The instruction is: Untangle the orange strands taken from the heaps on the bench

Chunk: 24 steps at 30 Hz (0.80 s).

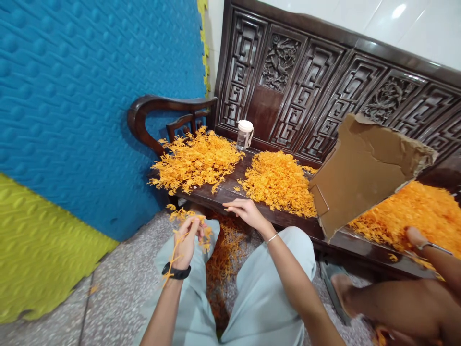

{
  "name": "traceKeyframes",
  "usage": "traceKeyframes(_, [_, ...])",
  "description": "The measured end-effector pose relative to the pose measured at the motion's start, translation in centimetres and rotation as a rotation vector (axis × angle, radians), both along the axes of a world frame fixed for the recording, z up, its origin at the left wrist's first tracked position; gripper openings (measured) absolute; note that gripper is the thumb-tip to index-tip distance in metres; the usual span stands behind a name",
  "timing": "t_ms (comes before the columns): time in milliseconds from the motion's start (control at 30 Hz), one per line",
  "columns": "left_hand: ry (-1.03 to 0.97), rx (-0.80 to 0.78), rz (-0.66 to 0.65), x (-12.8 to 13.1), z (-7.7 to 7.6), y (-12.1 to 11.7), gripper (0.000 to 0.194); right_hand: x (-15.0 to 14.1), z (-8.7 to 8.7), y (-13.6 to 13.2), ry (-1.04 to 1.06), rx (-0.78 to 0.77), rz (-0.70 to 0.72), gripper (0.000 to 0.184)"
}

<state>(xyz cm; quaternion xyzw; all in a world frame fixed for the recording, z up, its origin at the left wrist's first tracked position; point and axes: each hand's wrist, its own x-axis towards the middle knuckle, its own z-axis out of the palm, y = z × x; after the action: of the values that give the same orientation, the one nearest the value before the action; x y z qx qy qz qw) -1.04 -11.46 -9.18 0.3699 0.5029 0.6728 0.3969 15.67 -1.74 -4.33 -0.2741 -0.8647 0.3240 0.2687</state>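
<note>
Okay, so put the clock's centre in the gap between the person's two hands. The left hand, at 8, has a bunch of orange plastic sprigs grasped in its fingers, one strand trailing down over the black wristband; most of the bunch sticks out past the fingertips, which I'd guess leaves it easy to get at. The right hand, at 2, has its fingers bunched and pointing back toward 9. There's maybe a speck of orange at the tips, but it's too small, so I can't tell if it's gripping anything. Loose orange scraps lie at 6 between the knees, probably because that's right under the hands. On the dark wooden bench there's a spiky pile at 11 and a denser pile at 2. A cardboard sheet leans just past that, likely as a divider from the big heap at 3, where another person's hand rests. The lidded cup sits near 12:30, against the backrest, presumably out of elbow range.
</note>
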Motion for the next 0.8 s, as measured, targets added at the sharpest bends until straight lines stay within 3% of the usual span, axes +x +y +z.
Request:
traceKeyframes(267, [0.127,-0.057,-0.095,2.1,0.5,-0.2,0.030,-1.1,0.6,-1.6,-0.027,0.023,0.117,0.027])
traceKeyframes(467, [0.131,-0.096,-0.154,2.8,0.0,-0.2,0.029,-0.6,1.4,-1.3,0.003,0.080,0.037,0.019])
traceKeyframes(567, [0.128,-0.118,-0.161,2.6,-0.3,-0.1,0.031,1.7,2.3,0.3,0.140,0.079,-0.164,0.021])
traceKeyframes(667, [0.097,-0.144,-0.172,2.4,-0.3,-0.1,0.035,5.9,2.6,2.9,0.274,0.159,-0.525,0.025])
traceKeyframes(800, [0.060,-0.160,-0.166,2.3,-0.2,-0.1,0.037,12.6,1.4,5.7,0.392,0.188,-0.960,0.030])
